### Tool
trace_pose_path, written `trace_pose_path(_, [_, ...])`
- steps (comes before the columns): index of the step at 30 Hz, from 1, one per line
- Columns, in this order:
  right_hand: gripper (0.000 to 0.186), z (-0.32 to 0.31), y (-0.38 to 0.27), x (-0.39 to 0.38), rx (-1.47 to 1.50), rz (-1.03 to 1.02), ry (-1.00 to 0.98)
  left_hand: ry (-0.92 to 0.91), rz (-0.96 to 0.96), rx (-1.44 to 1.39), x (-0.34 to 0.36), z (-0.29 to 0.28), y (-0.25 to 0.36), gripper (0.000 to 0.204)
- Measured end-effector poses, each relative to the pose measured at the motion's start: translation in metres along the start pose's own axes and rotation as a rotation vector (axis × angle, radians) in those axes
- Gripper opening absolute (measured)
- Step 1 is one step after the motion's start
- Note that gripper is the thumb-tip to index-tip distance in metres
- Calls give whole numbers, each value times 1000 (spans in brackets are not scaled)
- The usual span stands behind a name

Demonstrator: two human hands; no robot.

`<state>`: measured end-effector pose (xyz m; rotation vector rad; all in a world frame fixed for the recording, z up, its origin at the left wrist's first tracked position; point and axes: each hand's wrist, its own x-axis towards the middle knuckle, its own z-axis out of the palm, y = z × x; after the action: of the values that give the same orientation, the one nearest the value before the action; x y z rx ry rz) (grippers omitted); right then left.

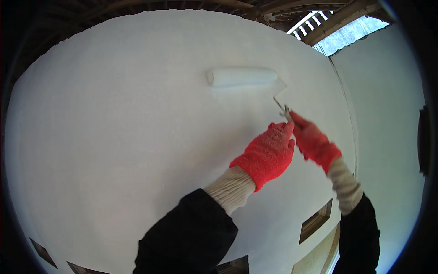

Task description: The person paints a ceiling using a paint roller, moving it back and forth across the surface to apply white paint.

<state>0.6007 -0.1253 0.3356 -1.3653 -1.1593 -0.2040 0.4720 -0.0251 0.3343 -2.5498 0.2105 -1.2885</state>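
Note:
A paint roller [244, 76] with a long white sleeve lies level against the white wall [114, 137]. Its thin bent wire frame runs from the sleeve's right end down to the handle. My right hand [315, 142], in a red glove with a beige knit cuff, is closed around the handle just below the wire. Close beside it on the left, my left hand [269, 153], gloved the same way, is curled closed at the handle. Its back faces me and hides most of its fingers and the lower handle. Both arms reach up in black sleeves.
Dark wooden roof beams [269, 8] run above the wall's uneven top edge. A bright gap [353, 34] shows at the upper right. Another pale wall [385, 109] meets this one at a corner on the right. Small wood-framed openings [315, 221] sit low in the wall.

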Motion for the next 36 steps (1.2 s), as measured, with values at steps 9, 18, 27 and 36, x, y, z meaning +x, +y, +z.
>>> trace_pose_path(9, [20, -6, -128, 189, 155, -285, -40, 86, 138, 355, 10, -71, -13, 36])
trace_pose_path(18, [27, 0, -224, 299, 351, -306, 8, -12, 143, 610, -38, -110, -23, 37])
trace_pose_path(27, [25, 17, -201, 314, 121, -468, 106, -9, 162, 517, -100, -88, 1, 35])
trace_pose_path(36, [56, 8, -154, 226, 412, -521, 312, -388, -177, 494, -154, -95, 50, 44])
